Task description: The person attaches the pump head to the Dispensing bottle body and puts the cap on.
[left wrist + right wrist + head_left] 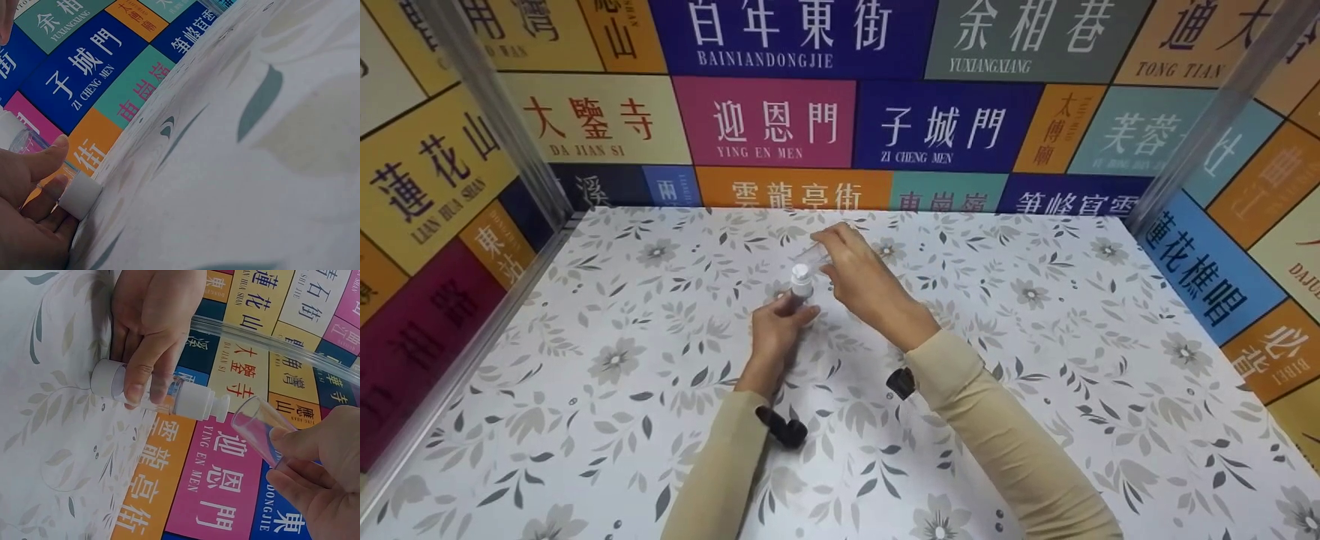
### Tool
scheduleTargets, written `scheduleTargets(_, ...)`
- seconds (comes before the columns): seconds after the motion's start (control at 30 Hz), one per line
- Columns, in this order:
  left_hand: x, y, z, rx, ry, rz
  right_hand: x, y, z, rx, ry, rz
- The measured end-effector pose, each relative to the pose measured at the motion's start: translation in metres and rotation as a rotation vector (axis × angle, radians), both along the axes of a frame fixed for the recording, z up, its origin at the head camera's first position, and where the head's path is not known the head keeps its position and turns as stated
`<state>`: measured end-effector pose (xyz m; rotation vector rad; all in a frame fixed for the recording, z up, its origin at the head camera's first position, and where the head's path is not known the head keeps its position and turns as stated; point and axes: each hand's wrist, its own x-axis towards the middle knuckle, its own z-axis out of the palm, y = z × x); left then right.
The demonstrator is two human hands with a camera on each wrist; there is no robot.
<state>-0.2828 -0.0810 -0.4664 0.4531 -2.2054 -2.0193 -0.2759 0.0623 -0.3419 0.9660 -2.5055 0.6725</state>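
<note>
A small clear pump bottle (801, 283) with a white pump top (194, 400) and a white base (81, 196) stands upright on the table. My left hand (772, 334) grips its clear body, thumb on one side and fingers on the other. Just above and to the right, my right hand (864, 277) pinches a clear, tube-shaped cap (256, 419) between thumb and fingers. In the right wrist view, the cap is tilted, its open rim close to the pump head but apart from it.
The table (675, 420) has a white covering printed with grey leaves and flowers. Panels with coloured street-name signs (765, 122) stand behind it and at both sides. Clear corner posts (502, 112) rise at the back corners.
</note>
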Motion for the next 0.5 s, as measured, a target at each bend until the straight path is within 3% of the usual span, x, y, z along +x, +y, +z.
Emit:
scheduleTargets(0.23,0.001,0.001,0.0,0.005,0.024,0.0,-0.001,-0.008,0.008,0.075,-0.008,-0.007)
scheduleTargets(0.5,0.002,0.0,0.0,0.043,-0.008,-0.014,-0.005,-0.015,0.008,0.128,0.011,0.013)
